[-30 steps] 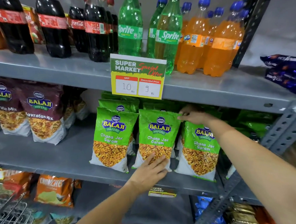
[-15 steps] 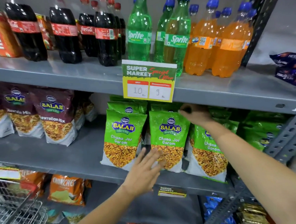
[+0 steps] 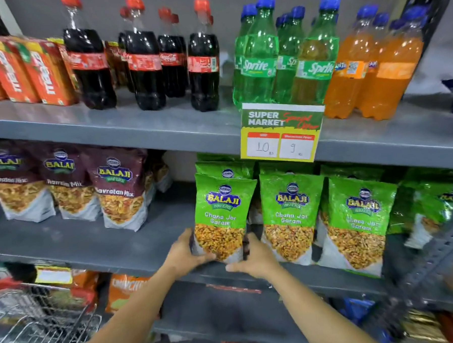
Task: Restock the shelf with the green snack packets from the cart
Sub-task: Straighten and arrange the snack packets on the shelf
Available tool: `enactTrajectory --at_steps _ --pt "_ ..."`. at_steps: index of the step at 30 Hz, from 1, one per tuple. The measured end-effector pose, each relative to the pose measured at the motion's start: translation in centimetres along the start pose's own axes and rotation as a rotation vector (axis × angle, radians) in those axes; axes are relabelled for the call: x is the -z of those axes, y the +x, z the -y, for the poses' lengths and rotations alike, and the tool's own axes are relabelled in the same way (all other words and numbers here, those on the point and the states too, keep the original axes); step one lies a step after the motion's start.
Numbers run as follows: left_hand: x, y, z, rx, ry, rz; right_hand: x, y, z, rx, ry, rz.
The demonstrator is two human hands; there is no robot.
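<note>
Green Balaji "Chana Jor Garam" packets stand in a row on the grey middle shelf (image 3: 92, 241). The leftmost green packet (image 3: 223, 208) stands upright at the shelf's front edge, and both hands grip its bottom. My left hand (image 3: 185, 252) clasps its lower left corner. My right hand (image 3: 253, 256) holds its lower right corner, thumb on the shelf lip. Two more green packets (image 3: 292, 212) (image 3: 359, 217) stand to its right, with others behind and further right (image 3: 437, 202). The wire cart (image 3: 36, 323) is at the lower left; no green packets are visible in it.
Maroon Navratan Mix packets (image 3: 118, 187) fill the middle shelf's left side, with a bare gap between them and the green row. Cola, Sprite (image 3: 256, 59) and orange bottles stand on the shelf above. A price card (image 3: 281, 131) hangs from that shelf's edge. Orange snack bags (image 3: 124, 289) lie below.
My view shifted left. My right hand left the top of the right-hand packet and my left hand left the middle packet; both now grip the leftmost green packet's bottom.
</note>
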State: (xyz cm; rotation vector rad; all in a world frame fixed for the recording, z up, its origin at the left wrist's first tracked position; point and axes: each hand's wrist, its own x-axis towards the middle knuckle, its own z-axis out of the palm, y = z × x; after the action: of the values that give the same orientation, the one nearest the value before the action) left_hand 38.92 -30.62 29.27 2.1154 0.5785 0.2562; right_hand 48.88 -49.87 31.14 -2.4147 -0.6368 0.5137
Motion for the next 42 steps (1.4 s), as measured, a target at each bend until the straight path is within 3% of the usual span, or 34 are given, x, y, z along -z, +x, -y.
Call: enactTrajectory --at_steps 6,10,13,18,22,29,37,40,42 --pt "-2.6 0.0 -0.5 -0.030 -0.012 -0.128 -1.7 0.0 -1.5 0.025 0.058 -0.280" --pt "-1.6 0.6 -2.6 -0.116 -0.078 -0.114 -1.7 -0.4 -1.6 0.041 0.057 -0.349" --pt "1.6 2.4 -5.2 -0.402 0.030 -0.278 -2.3 -0.7 -1.6 0.066 0.091 -0.336" --pt "2.9 6.0 -12.8 -0.747 0.529 -0.447 -4.2 -1.2 -0.8 0.081 0.152 -0.404" --pt "1.7 8.2 -17.3 -0.568 0.736 -0.105 -4.2 -1.0 0.1 0.004 0.136 -0.364" --pt "0.8 10.5 -17.6 -0.498 0.551 0.020 -4.1 -0.7 -0.5 0.000 0.067 -0.358" --pt "2.1 9.1 -17.6 -0.543 0.635 -0.108 -4.1 -0.4 -0.4 -0.005 0.090 -0.337" --pt "3.7 6.3 -13.4 -0.575 0.344 -0.432 -1.3 -1.0 0.9 0.052 0.184 -0.427" --pt "3.5 3.9 -8.9 -0.466 0.079 -0.567 1.8 -0.7 2.5 0.080 0.175 -0.560"
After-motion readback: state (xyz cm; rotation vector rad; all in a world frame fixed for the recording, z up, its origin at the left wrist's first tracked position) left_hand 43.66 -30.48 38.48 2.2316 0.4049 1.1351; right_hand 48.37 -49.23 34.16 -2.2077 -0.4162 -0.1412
